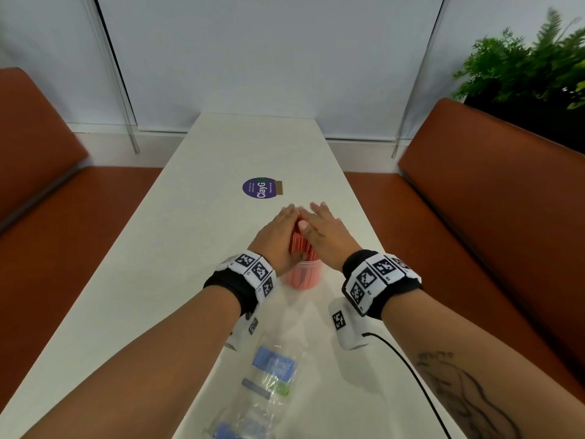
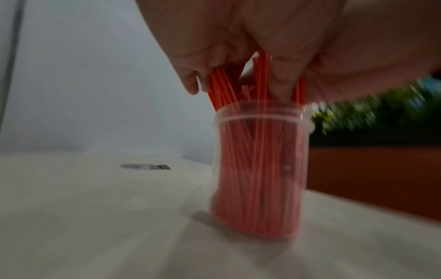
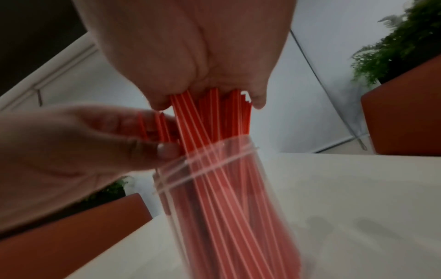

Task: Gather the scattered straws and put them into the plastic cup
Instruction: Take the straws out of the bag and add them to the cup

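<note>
A clear plastic cup (image 1: pixel 305 277) (image 2: pixel 260 169) (image 3: pixel 214 207) stands upright on the white table (image 1: pixel 190 248), packed with red straws (image 1: pixel 300 245) (image 2: pixel 222 85) (image 3: pixel 210 117) that stick out above its rim. My left hand (image 1: pixel 278 232) (image 2: pixel 214 37) (image 3: pixel 71 151) is at the bundle's left side, with thumb and fingers round some straw tops. My right hand (image 1: pixel 323 229) (image 2: pixel 369 56) (image 3: pixel 190 47) lies over the tops from the right, fingers straight. I see no loose straws on the table.
A purple round sticker (image 1: pixel 259 188) lies farther along the table. A crumpled clear bag with blue labels (image 1: pixel 269 375) lies near me, beside a black cable (image 1: pixel 408 369). Orange benches (image 1: pixel 490 217) flank the narrow table. A plant (image 1: pixel 531 64) stands at the back right.
</note>
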`<action>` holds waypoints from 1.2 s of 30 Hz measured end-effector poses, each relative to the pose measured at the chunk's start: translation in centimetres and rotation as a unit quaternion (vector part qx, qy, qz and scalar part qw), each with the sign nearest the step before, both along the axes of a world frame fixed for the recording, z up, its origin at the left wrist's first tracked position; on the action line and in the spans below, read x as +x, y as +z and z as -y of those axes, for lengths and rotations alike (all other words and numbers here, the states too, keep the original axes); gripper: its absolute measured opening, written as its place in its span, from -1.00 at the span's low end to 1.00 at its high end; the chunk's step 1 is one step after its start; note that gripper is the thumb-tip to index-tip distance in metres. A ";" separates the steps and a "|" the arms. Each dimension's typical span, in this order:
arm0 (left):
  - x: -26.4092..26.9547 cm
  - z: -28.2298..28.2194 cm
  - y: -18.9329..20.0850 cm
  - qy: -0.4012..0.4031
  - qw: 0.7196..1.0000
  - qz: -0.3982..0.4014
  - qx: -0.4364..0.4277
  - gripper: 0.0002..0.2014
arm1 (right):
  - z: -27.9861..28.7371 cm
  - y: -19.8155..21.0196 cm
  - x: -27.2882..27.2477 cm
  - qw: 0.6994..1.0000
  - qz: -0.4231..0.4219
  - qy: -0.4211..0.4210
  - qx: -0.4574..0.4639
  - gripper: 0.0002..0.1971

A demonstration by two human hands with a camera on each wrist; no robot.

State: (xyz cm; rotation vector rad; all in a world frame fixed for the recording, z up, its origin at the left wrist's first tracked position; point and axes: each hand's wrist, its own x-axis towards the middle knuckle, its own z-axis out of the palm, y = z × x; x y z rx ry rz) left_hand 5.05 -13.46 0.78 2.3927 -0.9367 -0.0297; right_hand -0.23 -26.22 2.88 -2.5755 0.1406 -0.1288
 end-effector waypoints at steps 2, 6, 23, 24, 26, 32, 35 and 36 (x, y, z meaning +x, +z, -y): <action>-0.3 -0.6 0.3 0.015 0.998 -0.022 -0.051 -0.02 | 0.4 0.5 -0.7 0.991 0.094 -0.054 0.083 -0.52; -1.4 -1.3 -0.1 -0.008 0.995 0.094 -0.008 -0.36 | 1.0 0.0 -2.9 0.979 0.171 -0.091 0.064 -0.52; -1.6 -0.2 -0.4 0.071 0.994 -0.070 -0.048 -0.48 | -0.3 -2.2 -2.7 0.996 0.056 -0.064 0.022 -0.43; -1.7 -0.1 -0.4 0.067 0.994 -0.074 -0.045 -0.49 | -0.6 -2.6 -2.6 0.998 0.048 -0.049 0.016 -0.45; -1.7 -0.1 -0.4 0.062 0.994 -0.084 -0.040 -0.48 | -0.7 -2.8 -2.3 0.998 0.042 -0.038 -0.003 -0.46; -1.5 -0.8 1.1 0.089 0.991 -0.091 -0.026 -0.35 | -0.6 -0.3 -3.0 0.993 0.074 -0.089 0.004 -0.33; -2.1 -2.1 2.8 0.122 0.989 -0.086 -0.015 -0.40 | -0.9 1.4 -4.5 0.989 0.102 -0.105 0.032 -0.35; -2.5 -2.7 3.3 0.132 0.988 -0.074 -0.002 -0.43 | -1.1 1.8 -5.1 0.986 0.108 -0.112 0.055 -0.36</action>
